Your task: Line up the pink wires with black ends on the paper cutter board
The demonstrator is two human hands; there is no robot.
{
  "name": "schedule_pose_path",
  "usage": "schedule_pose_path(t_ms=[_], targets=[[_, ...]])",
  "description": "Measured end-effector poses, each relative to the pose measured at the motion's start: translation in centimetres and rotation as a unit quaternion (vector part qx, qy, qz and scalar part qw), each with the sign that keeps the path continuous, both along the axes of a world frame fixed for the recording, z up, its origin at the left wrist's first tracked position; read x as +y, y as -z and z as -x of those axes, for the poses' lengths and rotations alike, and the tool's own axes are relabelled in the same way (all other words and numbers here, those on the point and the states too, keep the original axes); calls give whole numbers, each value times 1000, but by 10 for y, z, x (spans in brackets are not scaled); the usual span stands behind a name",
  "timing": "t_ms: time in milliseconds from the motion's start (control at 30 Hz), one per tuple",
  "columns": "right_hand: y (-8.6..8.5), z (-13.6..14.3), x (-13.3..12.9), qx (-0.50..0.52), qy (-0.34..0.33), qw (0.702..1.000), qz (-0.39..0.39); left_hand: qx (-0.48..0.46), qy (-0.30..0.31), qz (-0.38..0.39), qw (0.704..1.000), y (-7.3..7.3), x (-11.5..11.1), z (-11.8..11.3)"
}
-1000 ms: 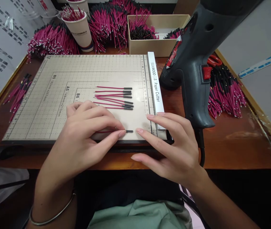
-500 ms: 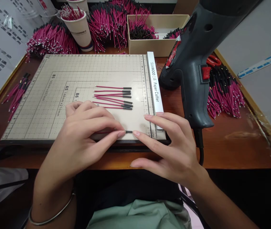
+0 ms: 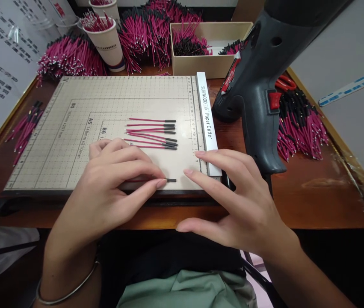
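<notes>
The spread right hand (image 3: pixel 242 201)'s index fingertip has been lifted toward 2 o'clock; the thin black-tipped magenta wire (image 3: pixel 171 180) is pinched by the left hand (image 3: pixel 114 177).

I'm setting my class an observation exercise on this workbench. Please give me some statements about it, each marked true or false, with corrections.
1. The left hand pinches a wire. True.
2. The gun-shaped tool has a red switch. True.
3. The right hand grips that tool. False: its fingers are spread and it holds nothing.
4. The loose wires on the board have their black ends toward the right. True.
5. The open box behind the board is empty. False: it has bunches of wires in it.
6. A bracelet is on the right arm. False: it is on the left.
</notes>
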State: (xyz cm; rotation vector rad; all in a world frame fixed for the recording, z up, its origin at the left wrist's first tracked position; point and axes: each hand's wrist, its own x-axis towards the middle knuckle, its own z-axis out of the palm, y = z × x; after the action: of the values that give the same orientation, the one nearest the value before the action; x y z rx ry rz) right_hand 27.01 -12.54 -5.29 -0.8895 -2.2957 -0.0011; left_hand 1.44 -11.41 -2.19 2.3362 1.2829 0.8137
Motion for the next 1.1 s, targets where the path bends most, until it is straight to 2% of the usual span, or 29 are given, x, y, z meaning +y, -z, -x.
schedule_pose_path(t_ms=[200, 367, 467, 567, 667, 800, 1100], targets=[[1, -4, 9, 3, -45, 998, 35, 16, -12, 5, 1000, -2, -1, 0], [7, -3, 5, 16, -41, 998, 48, -1, -80, 4, 997, -3, -3, -4], [8, -3, 3, 17, -39, 998, 52, 54, -102, -15, 993, -5, -1, -6], [8, -3, 2, 17, -35, 998, 58, 118, -99, -57, 986, -9, 6, -8], [8, -3, 2, 17, -31, 998, 61, 144, -86, -101, 981, -12, 14, -10], [9, -2, 1, 15, -28, 998, 63, 158, -58, -94, 981, -12, 23, -11], [11, 0, 0, 28, -21, 997, 67, 137, -55, -67, 987, -10, 25, -9]])
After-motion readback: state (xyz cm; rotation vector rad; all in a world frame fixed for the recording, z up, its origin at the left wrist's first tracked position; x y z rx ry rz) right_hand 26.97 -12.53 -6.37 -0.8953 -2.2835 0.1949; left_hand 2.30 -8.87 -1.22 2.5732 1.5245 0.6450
